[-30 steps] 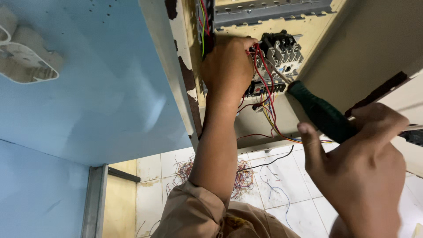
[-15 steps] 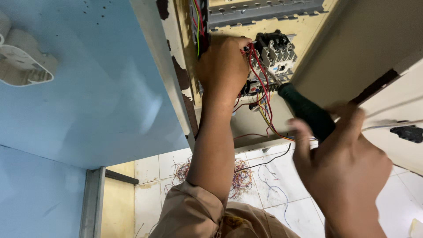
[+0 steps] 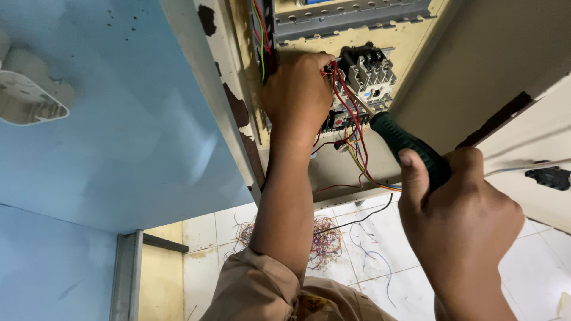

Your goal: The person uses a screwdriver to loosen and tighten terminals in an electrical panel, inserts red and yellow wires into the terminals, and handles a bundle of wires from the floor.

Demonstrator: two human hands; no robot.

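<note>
While the left hand [image 3: 297, 98] grips red wires [image 3: 345, 101] beside the contactor [image 3: 366, 74], the right hand [image 3: 458, 220] clenches a green-handled screwdriver [image 3: 404, 145] — shaft angled up-left toward it.

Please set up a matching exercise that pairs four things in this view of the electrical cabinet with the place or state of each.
Things:
1. left hand
2. right hand
3. wire scraps
4. contactor

Places or states:
a. strewn on the white floor tiles
b. mounted on the cabinet's back panel, red wires running to it
c. grips a green-handled screwdriver
d. pressed against the wiring beside the contactor

Pairs: 1-d, 2-c, 3-a, 4-b
</note>
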